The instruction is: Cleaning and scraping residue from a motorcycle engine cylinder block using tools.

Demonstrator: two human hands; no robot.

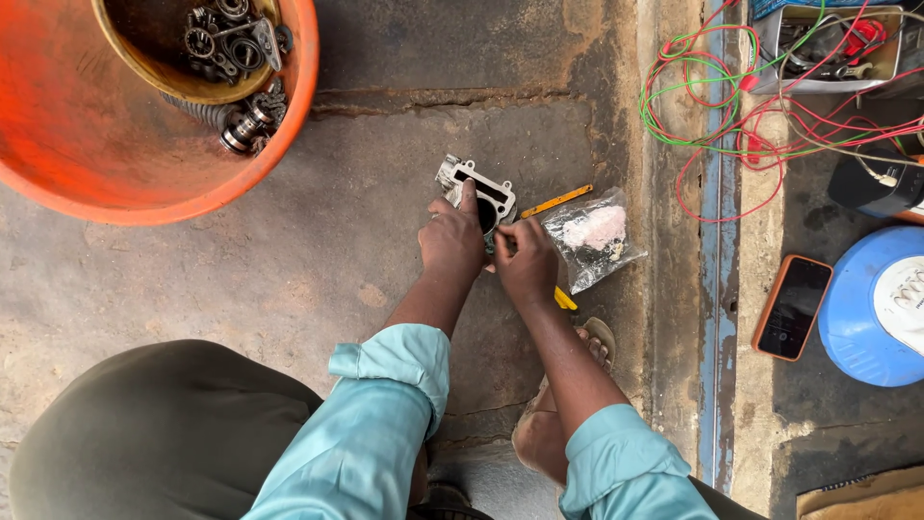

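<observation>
A silvery metal engine cylinder block [472,183] lies on the concrete floor [385,164] in front of me. My left hand [450,241] grips it, thumb pressed on its top face. My right hand [525,262] is closed beside it, fingers at the bore; what it holds is hidden. A yellow-handled tool [556,201] lies just behind the hands, and another yellow piece [564,299] shows under my right wrist. A clear plastic bag [592,239] with pale pinkish contents lies right of my right hand.
An orange basin [87,154] at top left holds a brown bowl [164,77] of bearings and metal parts. Red and green wires [717,106] sprawl at top right by a parts box [828,48]. A phone [791,306] and a blue round lid [866,308] lie at right.
</observation>
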